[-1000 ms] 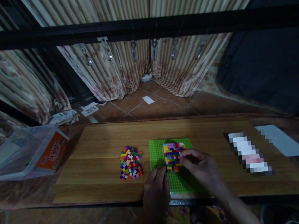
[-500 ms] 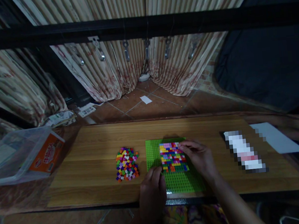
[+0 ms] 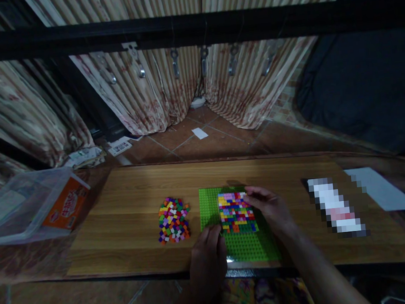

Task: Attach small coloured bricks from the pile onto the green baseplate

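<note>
A green studded baseplate [image 3: 247, 249] lies on the table, carrying a multicoloured block of small toy bricks [image 3: 235, 213] in tight rows. My left hand [image 3: 208, 253] rests over the plate's left front part, its curled fingertips at the block's lower left corner; whatever they hold, if anything, is hidden. At the block's upper right edge is my right hand [image 3: 273, 208], index finger and thumb slightly apart, a fingertip touching the bricks. A heap of loose small bricks [image 3: 173, 220] in many colours lies left of the plate.
The wooden table [image 3: 123, 217] has a clear plastic box [image 3: 25, 207] with an orange label off its left end. On the right lie a blurred-out object [image 3: 337, 208] and a white sheet [image 3: 381, 189]. A dark bar [image 3: 190, 29] with hooks crosses before striped curtains [image 3: 168, 93].
The camera view has shifted slightly. My right index finger has lifted a little from the block's upper edge. The left hand stays at the lower left corner.
</note>
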Available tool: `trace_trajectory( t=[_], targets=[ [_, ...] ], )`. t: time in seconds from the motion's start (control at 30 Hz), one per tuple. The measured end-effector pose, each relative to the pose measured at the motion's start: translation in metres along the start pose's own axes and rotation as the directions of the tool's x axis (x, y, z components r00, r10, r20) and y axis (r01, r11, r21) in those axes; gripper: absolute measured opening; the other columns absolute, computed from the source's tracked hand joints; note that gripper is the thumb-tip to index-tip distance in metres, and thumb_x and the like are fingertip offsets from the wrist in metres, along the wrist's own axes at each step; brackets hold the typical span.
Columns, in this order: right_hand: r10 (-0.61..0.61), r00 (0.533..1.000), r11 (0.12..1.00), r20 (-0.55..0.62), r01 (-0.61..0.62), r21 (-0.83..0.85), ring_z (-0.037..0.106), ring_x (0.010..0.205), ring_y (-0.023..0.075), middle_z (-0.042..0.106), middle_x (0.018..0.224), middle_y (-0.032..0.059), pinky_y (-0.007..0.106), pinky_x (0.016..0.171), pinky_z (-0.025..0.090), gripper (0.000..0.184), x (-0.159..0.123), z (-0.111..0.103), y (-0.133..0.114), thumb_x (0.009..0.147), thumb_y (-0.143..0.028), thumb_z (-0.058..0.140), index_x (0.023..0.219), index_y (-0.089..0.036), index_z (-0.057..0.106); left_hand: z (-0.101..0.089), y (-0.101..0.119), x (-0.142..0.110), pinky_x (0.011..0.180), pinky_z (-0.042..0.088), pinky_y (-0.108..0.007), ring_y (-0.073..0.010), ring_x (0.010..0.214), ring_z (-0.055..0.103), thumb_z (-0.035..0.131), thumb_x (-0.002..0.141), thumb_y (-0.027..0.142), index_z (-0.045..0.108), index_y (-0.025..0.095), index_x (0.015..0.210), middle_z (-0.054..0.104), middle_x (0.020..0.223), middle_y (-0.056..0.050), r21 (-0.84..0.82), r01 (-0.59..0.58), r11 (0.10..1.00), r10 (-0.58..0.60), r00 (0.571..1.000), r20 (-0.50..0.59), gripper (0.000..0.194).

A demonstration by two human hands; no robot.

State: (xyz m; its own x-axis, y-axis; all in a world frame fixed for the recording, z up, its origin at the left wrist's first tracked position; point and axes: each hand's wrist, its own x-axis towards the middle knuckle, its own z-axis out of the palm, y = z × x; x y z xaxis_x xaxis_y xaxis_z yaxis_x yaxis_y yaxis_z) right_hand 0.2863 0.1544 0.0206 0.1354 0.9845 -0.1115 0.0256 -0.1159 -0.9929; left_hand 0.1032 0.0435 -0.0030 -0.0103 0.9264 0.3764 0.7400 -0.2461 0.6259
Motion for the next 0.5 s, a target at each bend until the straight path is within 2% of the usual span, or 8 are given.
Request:
trace_trajectory(
  t=[0.27, 0.5],
  targets=[
    [0.211, 0.973, 0.976, 0.094, -0.216, 0.040, 0.067, 0.067, 0.0188, 0.075, 0.075, 0.0030, 0.034, 0.069, 0.053, 0.042, 0.001, -0.002, -0.012, 0.048, -0.039, 0.086, 0.084, -0.020, 0.076, 0.006, -0.005, -0.003, 0.086, 0.056, -0.030, -0.0180, 0.097, 0.065, 0.046, 0.090, 0.015, 0.057, 0.016, 0.113, 0.067, 0.104, -0.009, 0.019, -0.051, 0.998, 0.052, 0.997, -0.050, 0.025],
    [0.204, 0.976, 0.977, 0.079, -0.208, 0.040, 0.066, 0.064, 0.0180, 0.075, 0.073, 0.0032, 0.032, 0.065, 0.053, 0.040, 0.001, -0.001, -0.009, 0.048, -0.038, 0.086, 0.083, -0.020, 0.076, 0.003, -0.002, -0.002, 0.088, 0.055, -0.032, -0.0189, 0.098, 0.065, 0.046, 0.090, 0.014, 0.056, 0.016, 0.113, 0.067, 0.104, -0.010, 0.002, -0.013, 1.000, 0.013, 1.000, -0.013, 0.025]
  ],
)
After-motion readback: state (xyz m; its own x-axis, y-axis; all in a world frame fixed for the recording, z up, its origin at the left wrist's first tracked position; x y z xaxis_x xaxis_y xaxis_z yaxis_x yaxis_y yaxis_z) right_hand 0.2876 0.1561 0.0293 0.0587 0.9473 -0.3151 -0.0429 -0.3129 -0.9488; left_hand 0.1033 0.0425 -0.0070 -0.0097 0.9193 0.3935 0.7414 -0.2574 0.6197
